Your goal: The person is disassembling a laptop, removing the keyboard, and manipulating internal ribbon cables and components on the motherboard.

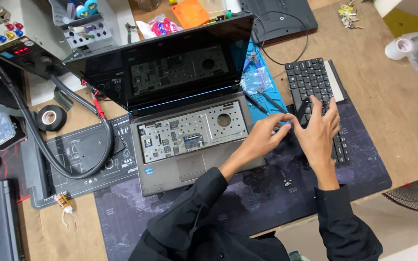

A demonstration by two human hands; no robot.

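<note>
The left hand [263,137] was seen reaching out from a black sleeve, its fingers drawn together into a pinch at the near left corner of a loose black rectangular laptop keyboard [317,99]; whether something small was caught between the fingertips could not be told. Just beside it, the right hand [320,128] was laid over the lower part of the same keyboard with the fingers spread and slightly bent, the fingertips resting on the keys. The keyboard was set lengthwise on a dark printed desk mat [262,193], and both hands were held above this mat.

To the left of the left hand, an opened grey laptop [189,135] was placed, with its keyboard bay bare so that the perforated metal tray showed, and with its dark screen tilted up. Beyond the left hand, two thin dark tweezers [267,101] were laid on a blue silicone work mat [262,79].

Far to the left of both hands, a roll of black tape [51,117] and a thick black hose [49,150] were seen on a grey mat. Well beyond the right hand, a bunch of keys [348,14] was left on the brown wooden desk [388,96], and a white tape roll [398,47] was seen off to the right.
</note>
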